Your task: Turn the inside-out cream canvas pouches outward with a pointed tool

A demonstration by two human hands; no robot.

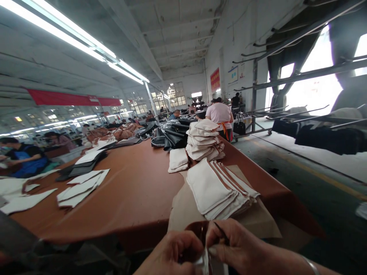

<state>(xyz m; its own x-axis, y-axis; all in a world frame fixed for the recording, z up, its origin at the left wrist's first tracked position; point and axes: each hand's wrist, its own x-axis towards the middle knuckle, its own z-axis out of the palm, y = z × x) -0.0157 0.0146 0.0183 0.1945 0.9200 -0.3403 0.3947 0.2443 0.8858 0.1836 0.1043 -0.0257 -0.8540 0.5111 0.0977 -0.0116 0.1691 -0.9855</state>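
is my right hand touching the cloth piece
Touching. The head view, the only one, shows the thumb of the right hand pressed against the white edge of the cloth piece, with no gap between them.

"What sort of place is this?"
"A factory workshop for fabric goods: stacked cream panels (210, 189) on the brown worktop (134, 179), a seated worker (25, 156) to its left."
"And around it?"
"Fluorescent tubes (57, 26) above, a metal rack (286, 82) right."
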